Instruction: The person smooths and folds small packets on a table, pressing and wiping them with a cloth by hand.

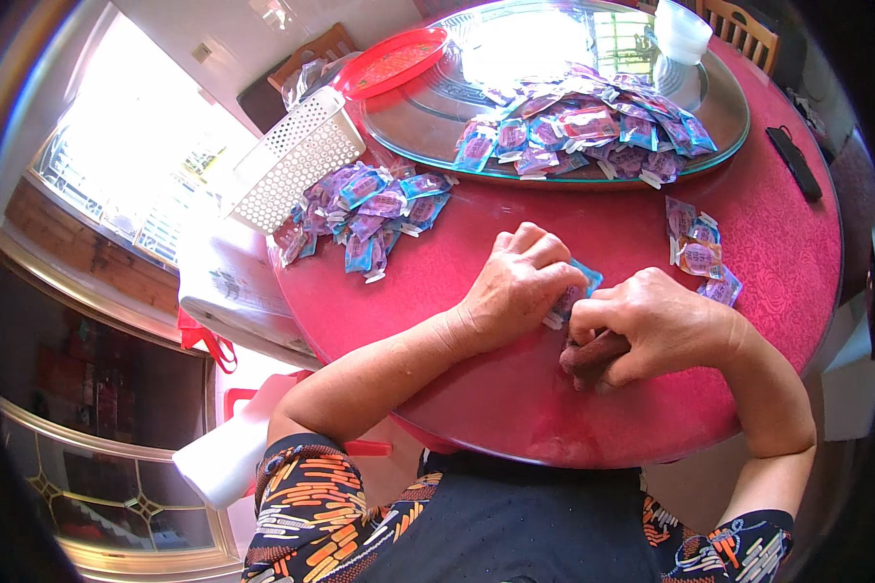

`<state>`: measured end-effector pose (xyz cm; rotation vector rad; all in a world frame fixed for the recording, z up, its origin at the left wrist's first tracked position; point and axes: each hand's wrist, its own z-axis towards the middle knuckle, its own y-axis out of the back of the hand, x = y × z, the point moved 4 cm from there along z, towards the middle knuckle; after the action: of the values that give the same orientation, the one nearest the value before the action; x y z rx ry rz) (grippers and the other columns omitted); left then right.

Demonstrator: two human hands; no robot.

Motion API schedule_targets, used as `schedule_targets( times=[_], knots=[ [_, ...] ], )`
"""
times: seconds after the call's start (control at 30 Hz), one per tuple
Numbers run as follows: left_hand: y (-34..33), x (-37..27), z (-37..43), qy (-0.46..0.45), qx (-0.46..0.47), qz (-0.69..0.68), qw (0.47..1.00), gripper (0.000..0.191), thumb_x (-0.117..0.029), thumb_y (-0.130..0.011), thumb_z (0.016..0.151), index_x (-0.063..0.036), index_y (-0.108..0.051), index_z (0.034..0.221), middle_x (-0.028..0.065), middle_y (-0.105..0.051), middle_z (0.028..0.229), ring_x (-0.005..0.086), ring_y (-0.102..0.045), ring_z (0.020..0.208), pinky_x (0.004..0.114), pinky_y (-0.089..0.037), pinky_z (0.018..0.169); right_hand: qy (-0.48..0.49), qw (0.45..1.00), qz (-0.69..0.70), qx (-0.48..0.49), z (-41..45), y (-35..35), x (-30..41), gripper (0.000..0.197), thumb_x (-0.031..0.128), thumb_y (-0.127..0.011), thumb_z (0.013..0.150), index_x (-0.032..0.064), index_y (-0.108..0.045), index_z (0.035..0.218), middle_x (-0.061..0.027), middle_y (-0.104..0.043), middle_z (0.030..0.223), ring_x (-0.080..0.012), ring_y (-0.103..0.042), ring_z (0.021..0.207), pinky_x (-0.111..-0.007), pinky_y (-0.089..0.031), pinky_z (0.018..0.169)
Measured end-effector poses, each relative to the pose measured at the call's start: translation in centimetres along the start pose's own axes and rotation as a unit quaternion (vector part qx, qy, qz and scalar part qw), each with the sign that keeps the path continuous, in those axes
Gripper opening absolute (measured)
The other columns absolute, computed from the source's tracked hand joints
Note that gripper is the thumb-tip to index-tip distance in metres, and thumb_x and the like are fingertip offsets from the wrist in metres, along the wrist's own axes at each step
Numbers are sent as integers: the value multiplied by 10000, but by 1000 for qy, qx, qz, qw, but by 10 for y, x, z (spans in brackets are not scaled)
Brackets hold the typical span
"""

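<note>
A small blue and purple plastic packet (588, 274) lies between my hands, just above the red tabletop. My left hand (526, 273) pinches it from the left, with the fingers covering most of it. A white tab (553, 321) sticks out at the packet's lower end. My right hand (645, 317) is curled against the packet's right side. Its fingertips are tucked under, so whether they grip the packet is hidden. To the right of that hand lie several similar packets (700, 256) in a loose row, one of them orange.
Packets with white tabs form a heap (375, 204) at left and a bigger heap (583, 127) on the glass turntable (408, 131). A white perforated basket (299, 164), red tray (394, 62), white plastic containers (682, 33) and black elongated object (795, 164) surround the round red table (481, 408).
</note>
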<state>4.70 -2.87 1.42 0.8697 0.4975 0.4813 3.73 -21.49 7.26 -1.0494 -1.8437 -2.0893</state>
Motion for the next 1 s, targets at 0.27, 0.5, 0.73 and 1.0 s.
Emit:
schedule_targets(
  times=[0.27, 0.5, 0.73, 1.0],
  knots=[
    [2, -10, 3, 6, 72, -108, 991, 551, -337, -879, 783, -131, -642, 1235, 77, -650, 1241, 357, -558, 1212, 527, -443, 1020, -27, 984, 4, -174, -15, 34, -1, 364, 153, -890, 692, 70, -680, 977, -140, -753, 897, -353, -757, 873, -440, -582, 750],
    [5, -2, 0, 13, 35, -80, 996, 267, -206, -866, 789, -134, -674, 960, 66, -634, 1155, 330, -567, 1145, 505, -461, 962, -72, 974, -92, -196, -6, 21, -15, 384, 244, -894, 737, 82, -666, 999, -141, -751, 926, -353, -749, 892, -467, -578, 770],
    [4, 1, 0, 26, 6, -71, 997, 229, -130, -834, 801, -135, -681, 971, 53, -638, 1106, 320, -576, 1098, 479, -470, 937, -116, 969, -113, -187, -1, 11, -29, 418, 318, -888, 783, 97, -650, 1047, -141, -747, 921, -357, -742, 888, -482, -576, 771],
    [3, 4, -2, 36, 6, -33, 999, 239, -128, -823, 796, -122, -703, 1002, 71, -628, 1130, 328, -566, 1115, 484, -475, 944, -78, 972, -124, -184, 5, -1, -20, 444, 360, -874, 804, 117, -641, 1094, -133, -742, 945, -359, -735, 927, -479, -573, 788]
  ],
)
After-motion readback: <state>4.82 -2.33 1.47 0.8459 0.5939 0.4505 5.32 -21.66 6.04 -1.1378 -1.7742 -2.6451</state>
